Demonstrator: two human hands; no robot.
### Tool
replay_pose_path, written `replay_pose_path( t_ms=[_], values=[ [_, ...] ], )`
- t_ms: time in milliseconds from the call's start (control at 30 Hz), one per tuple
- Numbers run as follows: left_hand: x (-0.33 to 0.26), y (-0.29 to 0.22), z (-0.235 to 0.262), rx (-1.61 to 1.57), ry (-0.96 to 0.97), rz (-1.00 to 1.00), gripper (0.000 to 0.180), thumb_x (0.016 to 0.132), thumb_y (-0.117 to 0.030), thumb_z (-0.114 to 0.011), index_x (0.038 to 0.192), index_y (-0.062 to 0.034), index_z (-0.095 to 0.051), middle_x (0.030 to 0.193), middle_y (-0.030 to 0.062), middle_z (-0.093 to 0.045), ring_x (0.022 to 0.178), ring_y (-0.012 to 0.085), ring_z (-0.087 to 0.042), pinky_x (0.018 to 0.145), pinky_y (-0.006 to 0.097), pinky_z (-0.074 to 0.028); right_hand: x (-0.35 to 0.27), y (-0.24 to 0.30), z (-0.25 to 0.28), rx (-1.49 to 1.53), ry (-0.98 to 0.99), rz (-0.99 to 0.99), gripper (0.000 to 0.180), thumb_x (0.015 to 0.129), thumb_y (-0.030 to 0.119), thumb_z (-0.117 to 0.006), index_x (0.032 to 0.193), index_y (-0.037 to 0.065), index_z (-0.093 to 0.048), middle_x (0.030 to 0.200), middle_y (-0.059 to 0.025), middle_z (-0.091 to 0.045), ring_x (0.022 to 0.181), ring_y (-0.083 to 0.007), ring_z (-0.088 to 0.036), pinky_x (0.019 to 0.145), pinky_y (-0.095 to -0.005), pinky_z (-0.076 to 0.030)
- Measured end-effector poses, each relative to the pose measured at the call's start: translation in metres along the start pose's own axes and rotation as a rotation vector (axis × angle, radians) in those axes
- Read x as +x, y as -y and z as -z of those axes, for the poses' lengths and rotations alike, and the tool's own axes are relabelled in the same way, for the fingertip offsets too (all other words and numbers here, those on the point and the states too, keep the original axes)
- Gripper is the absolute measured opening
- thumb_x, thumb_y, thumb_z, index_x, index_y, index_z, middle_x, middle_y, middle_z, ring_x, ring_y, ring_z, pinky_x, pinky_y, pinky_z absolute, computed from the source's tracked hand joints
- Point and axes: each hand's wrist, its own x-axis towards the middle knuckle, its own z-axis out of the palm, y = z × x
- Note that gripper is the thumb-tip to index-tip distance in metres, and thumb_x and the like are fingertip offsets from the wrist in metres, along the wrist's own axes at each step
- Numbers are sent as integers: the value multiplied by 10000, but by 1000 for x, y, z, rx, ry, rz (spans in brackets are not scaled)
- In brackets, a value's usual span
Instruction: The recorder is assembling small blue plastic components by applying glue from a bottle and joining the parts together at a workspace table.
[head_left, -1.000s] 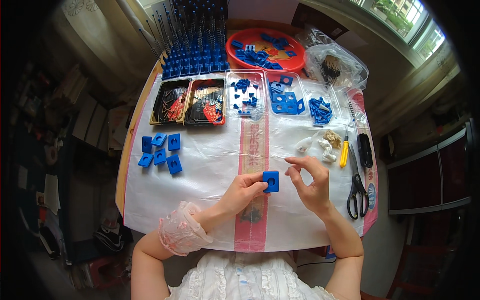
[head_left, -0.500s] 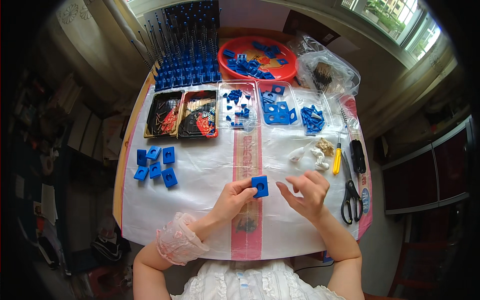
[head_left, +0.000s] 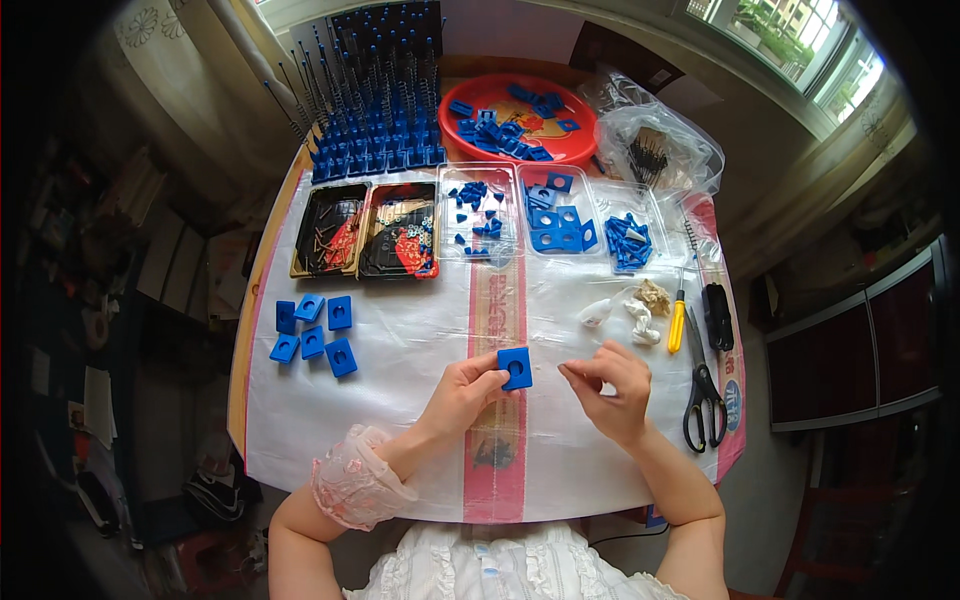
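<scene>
left hand (head_left: 468, 385): fingers pinched shut, arm stretched forward
right hand (head_left: 610, 385): fingers curled, tips pinched together, close beside my left

Trays (head_left: 362, 230) line the table's (head_left: 262, 330) far half, a bowl (head_left: 517, 118) behind them; scissors (head_left: 702, 392) lie at its right edge, loose blocks (head_left: 315, 328) near its left.

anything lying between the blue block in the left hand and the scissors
Only the right hand sits between the blue block and the scissors in the head view; otherwise just bare white table cover.
</scene>
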Motion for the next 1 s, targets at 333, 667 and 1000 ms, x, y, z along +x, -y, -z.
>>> replay_pose_path(
  t_ms=[333,667,1000],
  values=[
    [-1,-2,0,-14,23,-1,351,972,-71,-496,1299,45,-549,1130,45,-632,1010,89,-605,901,260,-507,-5,-8,-2,55,42,-7,229,694,28,-840,677,68,-615,551,-18,-543,471,-117,-486,429,-252,-322],
    [-3,-5,-3,26,44,4,365,979,-76,-490,1322,41,-530,1157,50,-626,1019,97,-607,921,271,-509,-6,-6,-3,85,135,-218,171,770,45,-783,898,36,-670,652,-18,-606,542,-83,-532,476,-237,-389],
    [-5,1,-6,51,177,8,417,995,-75,-471,1393,46,-450,1259,77,-585,1078,111,-583,927,282,-505,-7,-4,-9,770,371,-941,92,891,111,-661,910,26,-632,719,-3,-600,600,-28,-523,475,-186,-371]
  ],
)
